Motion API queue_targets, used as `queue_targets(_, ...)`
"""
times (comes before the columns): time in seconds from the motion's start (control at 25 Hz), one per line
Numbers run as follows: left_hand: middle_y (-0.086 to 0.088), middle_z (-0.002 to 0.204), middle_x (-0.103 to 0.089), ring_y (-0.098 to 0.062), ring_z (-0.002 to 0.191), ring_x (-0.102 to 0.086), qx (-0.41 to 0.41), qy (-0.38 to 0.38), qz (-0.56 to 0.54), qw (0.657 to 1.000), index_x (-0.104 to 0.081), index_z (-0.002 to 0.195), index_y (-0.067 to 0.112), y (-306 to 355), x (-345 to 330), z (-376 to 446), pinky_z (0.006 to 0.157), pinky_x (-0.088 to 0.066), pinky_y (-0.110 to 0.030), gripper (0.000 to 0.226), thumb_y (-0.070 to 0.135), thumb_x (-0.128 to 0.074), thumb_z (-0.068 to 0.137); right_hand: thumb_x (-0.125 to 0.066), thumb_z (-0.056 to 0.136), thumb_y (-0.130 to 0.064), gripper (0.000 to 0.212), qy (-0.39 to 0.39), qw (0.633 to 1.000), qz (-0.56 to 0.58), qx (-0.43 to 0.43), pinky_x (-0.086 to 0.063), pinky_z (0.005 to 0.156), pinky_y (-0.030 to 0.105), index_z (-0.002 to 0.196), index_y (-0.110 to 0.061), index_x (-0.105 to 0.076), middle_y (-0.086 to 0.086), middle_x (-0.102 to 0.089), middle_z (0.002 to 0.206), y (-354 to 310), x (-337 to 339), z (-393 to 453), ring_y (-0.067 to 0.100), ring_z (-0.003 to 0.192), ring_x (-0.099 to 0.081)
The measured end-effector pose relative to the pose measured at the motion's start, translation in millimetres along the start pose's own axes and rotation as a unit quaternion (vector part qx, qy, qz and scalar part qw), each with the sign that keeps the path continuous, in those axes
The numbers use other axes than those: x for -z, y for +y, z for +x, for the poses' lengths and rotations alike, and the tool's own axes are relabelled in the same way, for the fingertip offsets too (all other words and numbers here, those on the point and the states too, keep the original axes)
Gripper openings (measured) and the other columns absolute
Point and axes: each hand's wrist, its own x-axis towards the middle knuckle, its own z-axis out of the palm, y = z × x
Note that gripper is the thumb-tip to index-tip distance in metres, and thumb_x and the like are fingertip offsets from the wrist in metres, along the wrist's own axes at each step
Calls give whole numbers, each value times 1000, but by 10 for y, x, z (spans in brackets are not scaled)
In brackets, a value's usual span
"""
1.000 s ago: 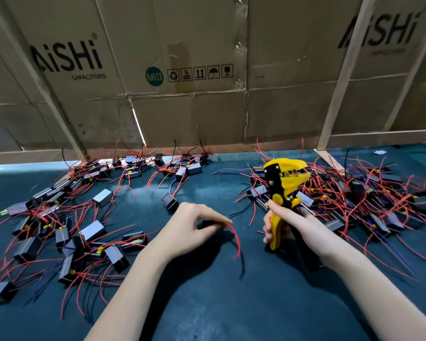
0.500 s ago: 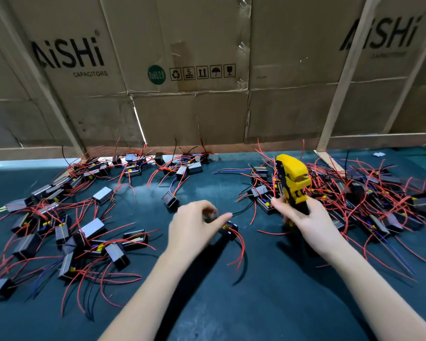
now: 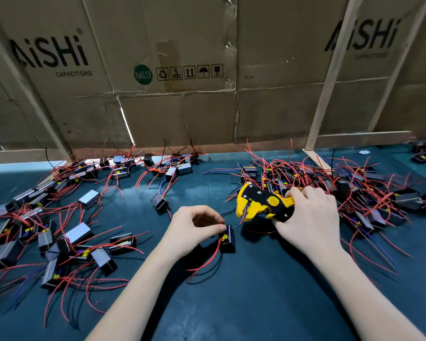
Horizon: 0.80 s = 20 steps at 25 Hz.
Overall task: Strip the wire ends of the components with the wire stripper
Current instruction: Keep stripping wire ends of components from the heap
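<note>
1. My right hand is clamped on the stripper, head pointing left, jaws apart.
2. My left hand pinches a thin wire at the component, just left of and below the stripper head.
3. The component rests on the surface, its red wire trailing toward me.
4. Piles of components lie left of and right of the stripper.

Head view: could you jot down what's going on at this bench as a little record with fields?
surface: dark green mat
left hand: pinching a wire of a small black component
right hand: gripping yellow wire stripper, head pointing left toward that component
left pile: components with red wires
right pile: denser tangle of components
backdrop: cardboard printed AiSHi Capacitors
</note>
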Motion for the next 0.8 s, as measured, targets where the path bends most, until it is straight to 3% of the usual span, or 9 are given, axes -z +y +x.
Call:
queue_targets(0.32,1,79,-76,-8,76,-69,-3,-24,9,1000,-79,82,16,11,-50,-17,78,-54,-22,4,12,-78,81,-86,48,-39,60,30,998,-52,-4,-36,73,41,94,-4,-67,17,-58,80,-215,22,-14,34,80,-53)
queue_targets(0.52,8,67,-73,-3,62,-66,-12,31,63,997,-76,74,18,61,-186,-54,67,-52,-16,9,13,-77,81,-84,50,-37,52,15,998,-59,16,-36,71,42,85,-5,-62,16,-56,79,-274,14,-33,34,79,-51)
queue_targets(0.8,-1,63,-71,-9,56,-64,0,50,28,998,-74,72,10,71,-226,-65,66,-55,-24,8,9,-78,79,-81,55,-35,45,3,997,-79,16,-34,72,42,82,-6,-60,15,-54,79,-248,6,-44,33,80,-50)
